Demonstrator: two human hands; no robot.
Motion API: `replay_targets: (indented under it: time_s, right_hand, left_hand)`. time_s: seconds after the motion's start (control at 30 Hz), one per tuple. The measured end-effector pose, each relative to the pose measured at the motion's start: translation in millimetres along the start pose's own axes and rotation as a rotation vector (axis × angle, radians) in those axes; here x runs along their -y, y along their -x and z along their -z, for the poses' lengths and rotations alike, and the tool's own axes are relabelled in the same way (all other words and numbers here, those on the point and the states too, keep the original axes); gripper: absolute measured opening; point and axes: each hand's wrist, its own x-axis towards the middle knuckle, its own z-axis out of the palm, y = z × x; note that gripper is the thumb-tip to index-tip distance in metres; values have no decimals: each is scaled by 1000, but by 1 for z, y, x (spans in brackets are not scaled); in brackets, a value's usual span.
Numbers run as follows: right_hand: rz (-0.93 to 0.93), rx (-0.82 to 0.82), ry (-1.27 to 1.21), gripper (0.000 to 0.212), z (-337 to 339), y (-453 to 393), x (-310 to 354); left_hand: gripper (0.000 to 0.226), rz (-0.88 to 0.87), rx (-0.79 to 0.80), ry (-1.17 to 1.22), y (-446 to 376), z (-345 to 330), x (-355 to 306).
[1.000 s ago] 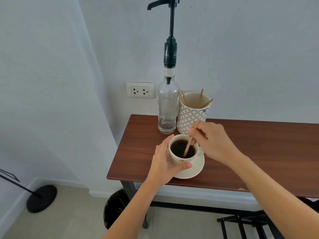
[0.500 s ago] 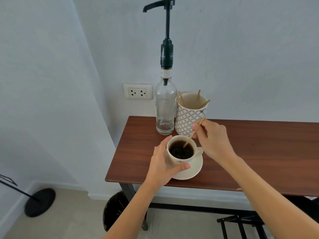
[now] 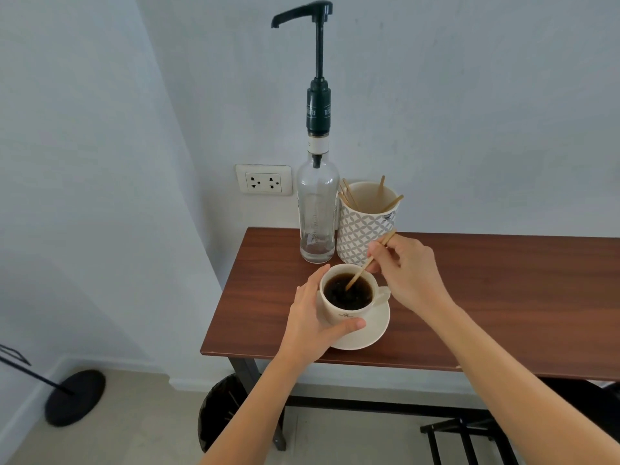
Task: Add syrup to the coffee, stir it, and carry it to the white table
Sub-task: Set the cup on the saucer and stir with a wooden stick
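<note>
On the near left corner of the brown wooden table: a cream cup full of dark coffee, sitting on a cream saucer. Small dark print on the cup's front, too tiny to read. Cup handle sticking out to the right. Bumpy, stirred-looking top on the coffee.

In the coffee: the low end of a thin wooden stir stick, leaning up and to the right.

Around the cup's left side: the left hand, curled partway open like a C, thumb pressed on the front of the cup, fingers round the far side.

Above and right of the cup: the right hand, fingers pinched tight on the upper part of the stick, with the stick's top poking out past the knuckles.

Just behind the cup: a tall clear glass syrup bottle with a black pump on top, nearly empty. Right beside it, touching or almost touching: a white patterned holder with more wooden sticks inside.

On the wall behind, left of the bottle: a white outlet with 2 sockets.
</note>
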Motion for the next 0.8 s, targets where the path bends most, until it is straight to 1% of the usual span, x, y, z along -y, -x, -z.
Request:
replay_targets:
  time_s: [0.13,0.27,0.4,0.57,0.6,0.7,0.8]
  right_hand:
    - [58,-29,45,26,9,3,-3]
    - [216,-140,10,32,22,12,-3]
    - [258,-188,-26,38,33,19,-5]
    - [178,-186,-86,41,40,18,-10]
    - [146,-192,-105,39,40,18,-11]
    - [61,-188,-133,25,41,17,-17]
    - [-84,-199,-244,22,45,10,-22]
  left_hand:
    - [89,17,2,4,0,-1,0]
    - [84,15,6,-8,-1,0,-1]
    - [90,43,12,-16,0,1,-2]
    - [97,59,19,-29,0,2,-3]
    - [97,72,21,-39,0,2,-4]
    - [101,99,26,-60,0,1,-7]
    - [108,68,9,-28,0,-2,-7]
